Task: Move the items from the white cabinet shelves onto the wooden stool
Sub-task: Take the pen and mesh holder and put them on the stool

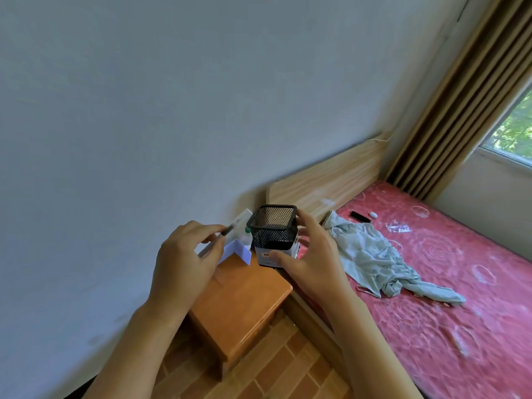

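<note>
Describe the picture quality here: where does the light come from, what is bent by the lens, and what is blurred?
Head view: daylight enters through the window at upper right; the wide lens tilts and bows the wall and the bed headboard; the pen pinched in the left hand is smeared, and the pink mattress pattern softens toward the lower right, while the mesh pen holder in the right hand is fairly sharp.

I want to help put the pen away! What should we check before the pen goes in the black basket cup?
1. Left hand pinches the pen: ok.
2. Right hand holds the mesh pen cup: ok.
3. Cup mouth open and upright: ok.
4. Cup empty inside: cannot tell.
5. Cup sits on the white box on the wooden stool: ok.
6. Pen tip over the cup mouth: not ok, it is to the left.
</note>
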`<state>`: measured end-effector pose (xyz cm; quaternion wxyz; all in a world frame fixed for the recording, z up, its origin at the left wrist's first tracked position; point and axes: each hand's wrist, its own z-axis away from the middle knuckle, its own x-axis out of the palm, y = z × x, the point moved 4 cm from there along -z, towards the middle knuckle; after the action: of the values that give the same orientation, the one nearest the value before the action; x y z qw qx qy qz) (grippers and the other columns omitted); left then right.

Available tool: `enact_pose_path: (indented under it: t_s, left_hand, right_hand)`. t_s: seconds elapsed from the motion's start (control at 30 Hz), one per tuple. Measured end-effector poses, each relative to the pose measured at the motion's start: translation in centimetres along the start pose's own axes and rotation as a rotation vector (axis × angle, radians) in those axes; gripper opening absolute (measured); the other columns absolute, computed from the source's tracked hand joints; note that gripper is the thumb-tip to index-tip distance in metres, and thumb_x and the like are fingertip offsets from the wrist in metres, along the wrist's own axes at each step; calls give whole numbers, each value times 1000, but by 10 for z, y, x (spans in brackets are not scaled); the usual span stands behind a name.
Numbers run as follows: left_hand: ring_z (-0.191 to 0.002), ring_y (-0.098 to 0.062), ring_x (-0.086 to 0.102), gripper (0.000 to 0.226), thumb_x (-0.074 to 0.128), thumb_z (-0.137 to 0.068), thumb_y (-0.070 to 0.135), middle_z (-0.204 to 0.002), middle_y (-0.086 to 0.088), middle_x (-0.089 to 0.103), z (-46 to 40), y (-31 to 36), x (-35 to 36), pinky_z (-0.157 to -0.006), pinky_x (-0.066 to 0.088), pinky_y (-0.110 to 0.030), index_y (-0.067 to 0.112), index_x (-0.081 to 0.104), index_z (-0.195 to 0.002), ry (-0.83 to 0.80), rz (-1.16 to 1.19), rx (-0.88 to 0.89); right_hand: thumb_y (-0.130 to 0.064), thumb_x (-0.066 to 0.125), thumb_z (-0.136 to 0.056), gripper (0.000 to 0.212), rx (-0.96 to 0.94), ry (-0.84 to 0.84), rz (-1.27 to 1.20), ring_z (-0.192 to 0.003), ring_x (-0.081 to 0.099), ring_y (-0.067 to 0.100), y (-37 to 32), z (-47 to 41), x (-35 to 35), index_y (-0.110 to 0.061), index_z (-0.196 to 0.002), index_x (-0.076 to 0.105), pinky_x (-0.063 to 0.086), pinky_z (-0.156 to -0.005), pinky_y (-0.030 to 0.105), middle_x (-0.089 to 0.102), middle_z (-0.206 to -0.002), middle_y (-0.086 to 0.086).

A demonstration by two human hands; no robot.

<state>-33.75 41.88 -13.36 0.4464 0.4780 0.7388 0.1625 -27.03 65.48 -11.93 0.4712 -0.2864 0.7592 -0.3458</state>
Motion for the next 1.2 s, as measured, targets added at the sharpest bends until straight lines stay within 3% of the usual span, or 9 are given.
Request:
enact_pose_path:
  t_s: [0.3, 0.43, 0.6, 0.67, 0.77, 0.87, 1.0, 1.2]
  left_hand:
    - [-90, -13, 67, 22, 77, -92, 12, -95, 14, 69, -63, -26, 56, -75, 59, -41, 24, 79, -110, -33, -51, -15]
    - [-89, -13, 67, 21, 77, -91, 11, -93, 15, 68, -104, -37, 93, -76, 58, -40, 24, 79, -108, -58, -81, -21]
    - [-89, -12, 68, 20, 77, -91, 11, -91, 16, 68, -139, -57, 144, -77, 58, -34, 23, 80, -107, -83, -108, -72]
    - [-89, -13, 68, 20, 77, -91, 12, -91, 14, 69, -147, -63, 164, -77, 58, -31, 22, 80, -108, -99, -106, -92]
    - [-89, -13, 67, 19, 77, -91, 14, -90, 14, 68, -155, -77, 190, -75, 56, -28, 24, 80, -108, -140, -118, -120]
    - [-89, -12, 68, 18, 77, -91, 17, -91, 15, 69, -159, -97, 210, -75, 55, -25, 25, 81, -108, -194, -131, -157]
    - [-88, -11, 68, 20, 77, -90, 19, -91, 13, 71, -161, -130, 234, -75, 56, -25, 22, 81, -109, -265, -124, -185]
    - [-88, -9, 68, 23, 76, -90, 16, -91, 15, 69, -157, -183, 276, -74, 56, -24, 24, 81, -111, -416, -84, -190]
  right_hand:
    - [-15, 91, -73, 85, 27, -25, -54, -112, 65, -2, 64, -81, 14, -37, -145, 52, 55, -89, 19, 68, -121, -28]
    - [-26, 93, -74, 84, 44, -45, -101, -115, 61, -7, 98, -129, 12, -46, -143, 49, 47, -90, 8, 64, -125, -33]
    - [-26, 92, -71, 84, 79, -86, -116, -113, 59, -12, 146, -183, 9, -56, -133, 44, 44, -88, 4, 63, -122, -30]
    - [-30, 91, -70, 83, 95, -114, -117, -116, 58, -12, 165, -197, 14, -50, -138, 47, 46, -90, 7, 64, -124, -29]
    - [-36, 90, -68, 85, 125, -147, -125, -119, 59, -5, 192, -212, 27, -45, -142, 49, 52, -98, 22, 66, -127, -24]
    - [-41, 89, -70, 82, 169, -153, -140, -120, 59, -3, 214, -219, 41, -52, -138, 46, 52, -98, 24, 65, -127, -24]
    - [-46, 87, -68, 86, 257, -157, -142, -124, 58, 1, 247, -220, 66, -41, -145, 48, 54, -102, 34, 62, -133, -22]
    - [-37, 92, -69, 80, 400, -127, -132, -118, 59, -3, 292, -213, 109, -39, -138, 51, 56, -98, 32, 64, -124, -23]
